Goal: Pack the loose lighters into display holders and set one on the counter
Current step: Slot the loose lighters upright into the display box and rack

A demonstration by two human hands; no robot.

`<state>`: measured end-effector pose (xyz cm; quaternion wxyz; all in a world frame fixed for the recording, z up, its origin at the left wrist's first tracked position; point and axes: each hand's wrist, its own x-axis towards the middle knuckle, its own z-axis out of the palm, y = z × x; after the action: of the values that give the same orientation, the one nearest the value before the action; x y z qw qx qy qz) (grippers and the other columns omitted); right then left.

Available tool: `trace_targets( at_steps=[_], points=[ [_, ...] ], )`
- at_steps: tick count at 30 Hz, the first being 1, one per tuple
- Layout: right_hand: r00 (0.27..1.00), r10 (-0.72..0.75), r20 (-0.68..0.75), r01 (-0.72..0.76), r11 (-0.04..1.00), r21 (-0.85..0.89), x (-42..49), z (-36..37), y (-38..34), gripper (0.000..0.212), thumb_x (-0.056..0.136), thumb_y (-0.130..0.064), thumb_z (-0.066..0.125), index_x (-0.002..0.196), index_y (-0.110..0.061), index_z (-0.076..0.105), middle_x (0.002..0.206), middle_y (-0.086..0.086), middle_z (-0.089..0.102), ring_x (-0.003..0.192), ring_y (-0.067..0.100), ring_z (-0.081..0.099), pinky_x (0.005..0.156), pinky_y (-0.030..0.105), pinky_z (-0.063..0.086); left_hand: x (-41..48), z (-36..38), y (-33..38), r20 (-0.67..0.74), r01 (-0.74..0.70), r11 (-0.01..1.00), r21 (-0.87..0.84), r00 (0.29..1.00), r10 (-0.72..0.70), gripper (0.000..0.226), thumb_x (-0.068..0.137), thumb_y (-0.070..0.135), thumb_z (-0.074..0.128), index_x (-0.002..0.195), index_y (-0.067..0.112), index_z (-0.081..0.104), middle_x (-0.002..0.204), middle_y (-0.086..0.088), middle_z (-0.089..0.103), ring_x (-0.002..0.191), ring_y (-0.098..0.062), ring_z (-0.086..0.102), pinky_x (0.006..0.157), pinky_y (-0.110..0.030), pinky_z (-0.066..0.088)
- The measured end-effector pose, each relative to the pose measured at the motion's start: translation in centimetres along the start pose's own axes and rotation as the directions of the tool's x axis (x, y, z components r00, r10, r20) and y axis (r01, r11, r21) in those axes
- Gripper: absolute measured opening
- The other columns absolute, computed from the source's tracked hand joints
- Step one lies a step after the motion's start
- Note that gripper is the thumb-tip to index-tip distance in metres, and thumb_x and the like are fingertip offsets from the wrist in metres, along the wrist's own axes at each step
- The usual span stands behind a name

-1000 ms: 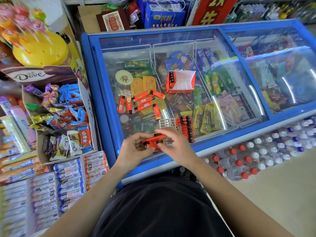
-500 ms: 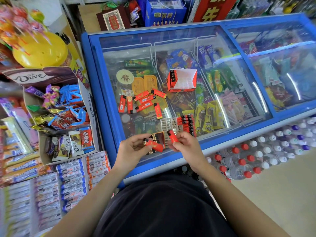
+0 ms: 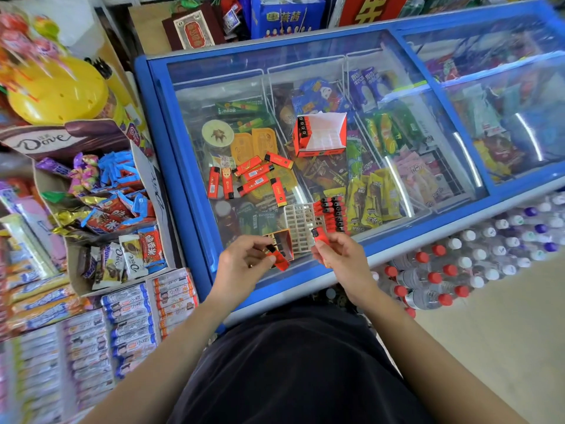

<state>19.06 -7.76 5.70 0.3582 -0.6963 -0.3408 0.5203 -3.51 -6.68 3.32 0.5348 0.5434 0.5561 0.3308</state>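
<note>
1. Right hand (image 3: pixel 339 258): grip closed. The thumb and fingers pinch one red lighter (image 3: pixel 319 235) by its lower body. The black cap is up and free, probably so it can drop base-first into a slot.
2. Left hand (image 3: pixel 244 261): grip curled round a small holder (image 3: pixel 279 244). The holder's open mouth faces 3 o'clock, toward the right hand, apparently to receive the lighter. A second lighter (image 3: pixel 279 261) sits at its lower edge; I cannot tell whether it is seated or loose.
3. Grid tray (image 3: pixel 301 224): at 12 o'clock, just past the hands, on the freezer lid (image 3: pixel 159 117). Its right side holds a row of lighters (image 3: pixel 333 214); its left cells are bare.
4. Loose lighters (image 3: pixel 250 175): at 11 o'clock, lying flat and scattered within reach. These are stock yet to pack.
5. Display box (image 3: pixel 321 134): at 12 o'clock, farther off. One column at its left is filled and the rest is open, so the packing looks partway done.
</note>
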Motion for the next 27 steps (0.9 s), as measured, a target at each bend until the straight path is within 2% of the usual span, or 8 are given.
trace_targets(
  at_steps=[2,4,6,9,13,15,22,27],
  points=[
    [0.999,-0.025,-0.041,0.022,0.997,-0.069,0.1,-0.3,0.2,0.011,0.094,-0.017,0.069,0.095,-0.006,0.068,0.087,0.022,0.067,0.074,0.022,0.059,0.073,0.038,0.051,0.3,0.9,-0.7,0.024,-0.164,0.964,0.207,0.986,0.162,0.031,0.085,0.007,0.08,0.106,0.029,0.073,0.099,0.007,0.069,0.081,-0.011,0.068,0.077,-0.018,0.053],
    [0.996,-0.056,-0.07,0.045,0.988,-0.147,0.3,-0.6,0.3,0.008,0.092,-0.022,0.072,0.091,-0.014,0.07,0.085,0.014,0.068,0.074,0.024,0.059,0.077,0.046,0.053,0.7,1.5,-1.6,0.064,-0.301,0.865,0.402,0.951,0.302,0.031,0.081,0.006,0.082,0.108,0.02,0.076,0.096,0.007,0.07,0.084,-0.015,0.065,0.079,-0.02,0.051],
    [0.993,-0.079,-0.085,0.06,0.977,-0.204,0.4,-1.0,0.4,0.006,0.09,-0.024,0.073,0.091,-0.018,0.071,0.084,0.006,0.069,0.081,0.029,0.064,0.082,0.049,0.055,1.0,1.9,-2.4,0.078,-0.336,0.806,0.487,0.936,0.343,0.035,0.077,0.003,0.081,0.109,0.017,0.075,0.091,0.004,0.069,0.085,-0.018,0.063,0.076,-0.027,0.052],
    [0.993,-0.102,-0.063,0.086,0.972,-0.218,0.5,-1.5,0.2,0.011,0.091,-0.017,0.072,0.102,-0.016,0.072,0.085,0.003,0.071,0.081,0.025,0.068,0.077,0.046,0.061,1.1,2.4,-3.5,0.061,-0.376,0.754,0.539,0.91,0.41,0.03,0.072,0.0,0.081,0.097,0.014,0.075,0.086,0.005,0.07,0.081,-0.019,0.06,0.071,-0.032,0.052],
    [0.983,-0.184,-0.018,0.172,0.947,-0.272,0.7,-2.2,0.1,0.037,0.092,-0.008,0.068,0.126,-0.021,0.065,0.093,0.002,0.071,0.085,0.015,0.068,0.075,0.02,0.057,1.5,3.1,-4.5,0.038,-0.407,0.696,0.591,0.876,0.48,0.019,0.071,0.003,0.082,0.084,0.016,0.076,0.082,0.006,0.068,0.078,-0.021,0.055,0.072,-0.035,0.046],
    [0.978,-0.21,-0.002,0.2,0.933,-0.3,1.1,-2.6,0.1,0.042,0.092,-0.007,0.068,0.13,-0.023,0.063,0.092,0.0,0.071,0.081,0.009,0.066,0.076,0.017,0.053,1.6,3.4,-4.7,0.017,-0.402,0.688,0.604,0.87,0.493,0.017,0.072,0.005,0.082,0.081,0.016,0.074,0.081,0.006,0.066,0.079,-0.021,0.055,0.073,-0.033,0.043],
    [0.968,-0.248,-0.045,0.21,0.892,-0.401,2.9,-3.6,-0.2,0.028,0.091,-0.008,0.07,0.113,-0.025,0.067,0.09,-0.008,0.069,0.081,-0.003,0.062,0.073,0.009,0.047,1.5,3.3,-5.1,0.005,-0.414,0.647,0.64,0.844,0.536,0.015,0.072,0.006,0.081,0.074,0.017,0.071,0.076,0.006,0.063,0.077,-0.02,0.053,0.07,-0.033,0.041],
    [0.962,-0.271,-0.042,0.225,0.865,-0.448,4.3,-4.2,-0.7,0.022,0.09,-0.007,0.072,0.105,-0.023,0.067,0.089,-0.009,0.069,0.08,-0.003,0.062,0.073,0.008,0.047,2.0,3.8,-5.4,0.055,-0.425,0.575,0.699,0.833,0.55,0.023,0.066,0.005,0.084,0.07,0.018,0.065,0.075,0.003,0.058,0.076,-0.021,0.05,0.076,-0.027,0.027]
  ],
)
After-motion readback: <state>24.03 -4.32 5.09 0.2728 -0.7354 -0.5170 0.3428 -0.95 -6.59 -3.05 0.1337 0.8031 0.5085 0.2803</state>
